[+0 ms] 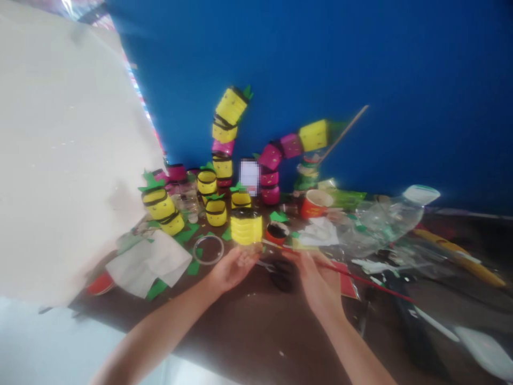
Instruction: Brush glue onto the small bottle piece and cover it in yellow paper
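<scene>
My left hand [232, 267] reaches forward, palm up with fingers loosely spread, and its fingertips touch the base of a yellow ribbed cup with a black rim [246, 226]. A thin red paintbrush [360, 278] lies across my right hand [316, 280], whose fingers are closed on it; its tip points left toward a small orange pot [276, 233]. Black scissors [280, 270] lie on the dark table [256, 326] between the two hands. The picture is blurred.
Stacks of yellow and pink painted cups [224, 139] lean against a blue wall [360, 80]. An orange paper cup [316, 203], a crushed clear bottle [385, 219], white tissues [152, 262], a clear ring [208, 249] and green scraps lie around. A big white sheet [60, 160] fills the left.
</scene>
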{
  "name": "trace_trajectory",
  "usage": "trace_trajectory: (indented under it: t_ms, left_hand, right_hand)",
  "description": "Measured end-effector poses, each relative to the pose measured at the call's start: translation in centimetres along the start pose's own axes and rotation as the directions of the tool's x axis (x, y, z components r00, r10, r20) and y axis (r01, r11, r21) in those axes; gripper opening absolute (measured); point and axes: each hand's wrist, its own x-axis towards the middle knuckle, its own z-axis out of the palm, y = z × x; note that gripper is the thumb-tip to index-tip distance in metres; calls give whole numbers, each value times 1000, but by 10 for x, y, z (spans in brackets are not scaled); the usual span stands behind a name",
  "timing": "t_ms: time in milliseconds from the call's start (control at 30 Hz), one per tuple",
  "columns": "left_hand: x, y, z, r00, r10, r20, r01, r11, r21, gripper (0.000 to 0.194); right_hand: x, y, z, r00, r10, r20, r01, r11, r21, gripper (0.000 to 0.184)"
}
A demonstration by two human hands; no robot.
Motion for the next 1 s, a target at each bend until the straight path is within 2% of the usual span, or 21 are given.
trace_trajectory:
  t_ms: [133, 233, 400, 600, 667, 800, 1000]
  left_hand:
    - [0, 1, 1, 998, -14, -62, 11, 999, -40, 34]
    - [0, 1, 1, 998, -19, -56, 16, 998, -55, 34]
    - [-3, 1, 2, 999, -29, -40, 28, 999, -27, 35]
    - [-3, 6, 8, 992, -51, -119, 43, 997, -66, 32]
    - [-3, 8, 10, 989, -42, -139, 29, 995, -98, 32]
    - [-4, 7, 12, 989, -60, -136, 43, 991, -128, 28]
    - [-6, 5, 11, 996, -67, -60, 61, 994, -88, 25]
  right_hand:
    - [1, -5, -2, 1000, 26, 12, -27, 989, 146, 21]
    - [0, -11, 0, 996, 55, 64, -68, 969, 236, 20]
    - [-3, -9, 4, 991, 103, 88, -118, 972, 202, 24]
    - [-4, -2, 3, 999, 53, -13, -52, 998, 38, 24]
    - [-3, -4, 2, 999, 46, -12, -45, 994, 100, 23]
    - [-2, -9, 2, 996, 60, 59, -74, 960, 270, 21]
    - [-7, -10, 9, 992, 82, 94, -101, 971, 218, 25]
